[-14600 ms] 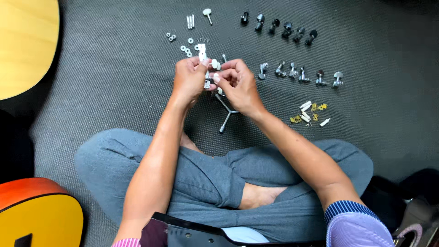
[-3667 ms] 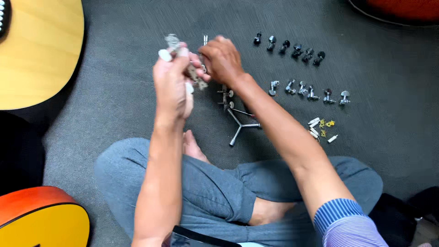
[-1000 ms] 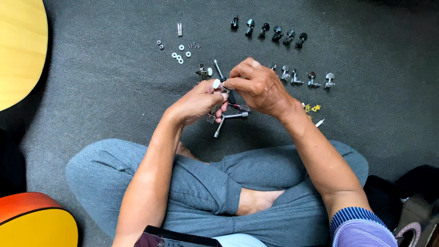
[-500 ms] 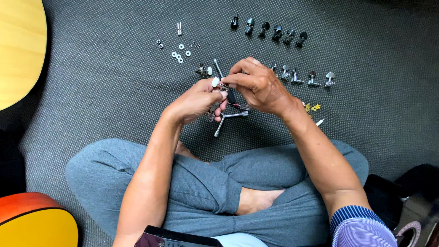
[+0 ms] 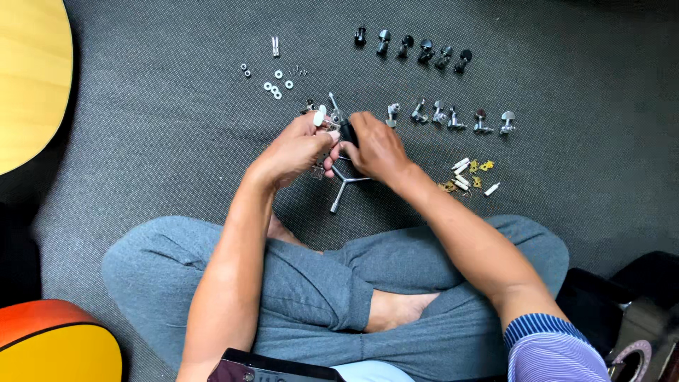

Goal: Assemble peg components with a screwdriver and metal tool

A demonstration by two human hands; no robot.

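Sitting cross-legged on grey carpet, a person pinched a small silver tuning peg (image 5: pixel 327 120) in the left hand (image 5: pixel 296 147), while the right hand (image 5: pixel 376 145) closed around a black-handled tool (image 5: pixel 348 131) touching it. Beyond the right hand lay rows of tuning pegs (image 5: pixel 447 119); beyond the left, washers (image 5: pixel 276 83).

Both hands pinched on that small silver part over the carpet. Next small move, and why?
Probably a small twist of the dark tool by the right hand while the left hand holds the silver tuning peg steady. Both hands meet at that part above the carpet, and the other pegs lie in rows, untouched.
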